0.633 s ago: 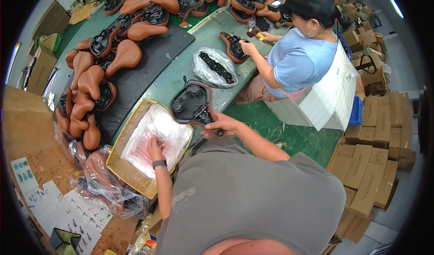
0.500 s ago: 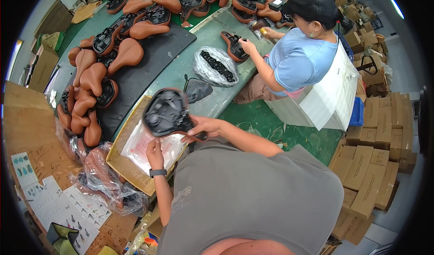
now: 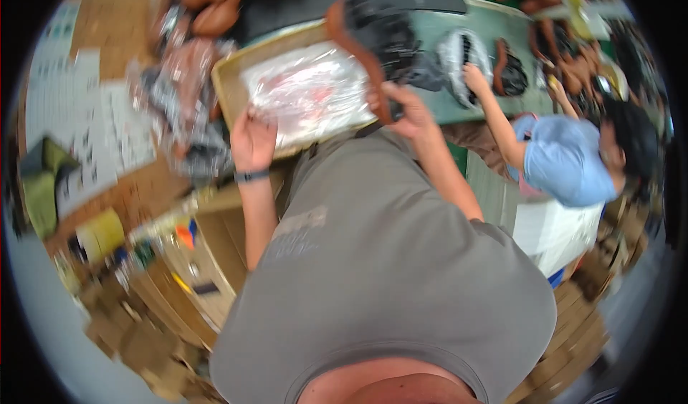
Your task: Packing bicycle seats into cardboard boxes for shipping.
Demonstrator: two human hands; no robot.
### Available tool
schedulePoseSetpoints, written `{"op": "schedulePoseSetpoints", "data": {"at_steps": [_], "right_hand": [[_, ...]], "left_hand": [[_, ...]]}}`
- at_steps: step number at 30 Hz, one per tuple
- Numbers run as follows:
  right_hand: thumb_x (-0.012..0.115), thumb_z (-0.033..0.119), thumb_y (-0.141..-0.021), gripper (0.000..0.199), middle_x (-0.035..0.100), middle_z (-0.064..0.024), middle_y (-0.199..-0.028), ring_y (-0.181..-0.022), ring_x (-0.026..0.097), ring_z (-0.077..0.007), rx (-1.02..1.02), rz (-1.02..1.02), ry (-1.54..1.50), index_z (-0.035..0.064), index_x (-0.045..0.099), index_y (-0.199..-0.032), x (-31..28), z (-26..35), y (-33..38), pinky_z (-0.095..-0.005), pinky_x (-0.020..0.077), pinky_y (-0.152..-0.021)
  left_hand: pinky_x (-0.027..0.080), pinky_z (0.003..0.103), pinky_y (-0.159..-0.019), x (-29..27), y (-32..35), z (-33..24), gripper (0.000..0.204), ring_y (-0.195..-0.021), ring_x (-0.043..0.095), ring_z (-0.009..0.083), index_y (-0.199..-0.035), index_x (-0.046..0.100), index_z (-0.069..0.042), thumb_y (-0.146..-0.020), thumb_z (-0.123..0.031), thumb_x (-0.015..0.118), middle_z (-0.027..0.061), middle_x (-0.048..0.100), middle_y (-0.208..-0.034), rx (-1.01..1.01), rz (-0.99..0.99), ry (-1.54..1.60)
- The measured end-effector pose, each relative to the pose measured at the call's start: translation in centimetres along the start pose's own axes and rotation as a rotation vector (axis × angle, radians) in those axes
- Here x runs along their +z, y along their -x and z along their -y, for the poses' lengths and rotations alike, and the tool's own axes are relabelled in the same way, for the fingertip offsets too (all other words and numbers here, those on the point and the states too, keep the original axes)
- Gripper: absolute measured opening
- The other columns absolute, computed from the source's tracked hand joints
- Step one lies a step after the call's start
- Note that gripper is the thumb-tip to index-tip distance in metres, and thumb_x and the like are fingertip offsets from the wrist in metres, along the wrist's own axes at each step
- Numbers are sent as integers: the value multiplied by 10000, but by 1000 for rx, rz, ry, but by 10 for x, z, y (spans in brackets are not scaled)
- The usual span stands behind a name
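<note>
My right hand (image 3: 410,111) grips a bicycle saddle (image 3: 371,63) by its narrow nose. The saddle is tilted, its brown cover edge to the left and its black underside to the right; motion blurs it. My left hand (image 3: 253,142), with a dark band at the wrist, is at the near left edge of a shallow yellowish box (image 3: 228,103). Its fingers look slightly apart and hold nothing I can make out. Clear plastic bags (image 3: 308,92) with reddish print lie in the box, close to these fingers.
Plastic-wrapped brown saddles (image 3: 190,81) lie left of the box. Right of it, a white bag of black parts (image 3: 464,63) sits on the green table (image 3: 437,27). A co-worker in a blue shirt (image 3: 566,162) reaches to that bag. Printed sheets (image 3: 107,131) cover a board at left.
My view has swung left and down. The saddle has turned from underside-up to edge-on, still in my right hand. My left hand has come away from it to the box's left side.
</note>
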State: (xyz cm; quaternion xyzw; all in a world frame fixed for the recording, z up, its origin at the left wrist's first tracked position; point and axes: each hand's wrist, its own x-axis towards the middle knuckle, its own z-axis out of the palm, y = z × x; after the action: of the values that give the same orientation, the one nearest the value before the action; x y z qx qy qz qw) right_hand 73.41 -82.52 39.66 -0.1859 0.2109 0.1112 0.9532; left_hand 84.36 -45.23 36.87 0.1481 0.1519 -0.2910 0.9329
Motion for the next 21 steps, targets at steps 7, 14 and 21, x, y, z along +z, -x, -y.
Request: {"op": "schedulePoseSetpoints", "data": {"at_steps": [7,14,21], "right_hand": [[884,-38,-745,901,709,-161,-1268,-1120,714,-305,-367,133,1420,-5,519,-1567,21,12,6,-401,571,-989],[852,-31,-830,1023,600,-142,-1498,-1313,648,-256,-122,-212,753,50,313,-1696,46,10,-50,-370,544,-1095],[831,61,-918,685,645,-125,-1422,-1203,672,-228,-506,594,1541,36,561,-1547,150,38,-143,-402,560,-1041]], "left_hand": [[441,222,-692,99,-36,10,220,-796,570,69,-1185,796,-72,-1115,-245,681,-59,660,-872,194,-281,-905],[514,340,-770,178,-4,38,169,-827,647,145,-1117,779,22,-1051,-116,707,59,744,-929,165,423,-1189],[600,355,-932,129,-105,-36,668,-1066,718,186,-1485,584,-21,-900,-138,884,84,719,-1214,121,-154,-1222]]}}
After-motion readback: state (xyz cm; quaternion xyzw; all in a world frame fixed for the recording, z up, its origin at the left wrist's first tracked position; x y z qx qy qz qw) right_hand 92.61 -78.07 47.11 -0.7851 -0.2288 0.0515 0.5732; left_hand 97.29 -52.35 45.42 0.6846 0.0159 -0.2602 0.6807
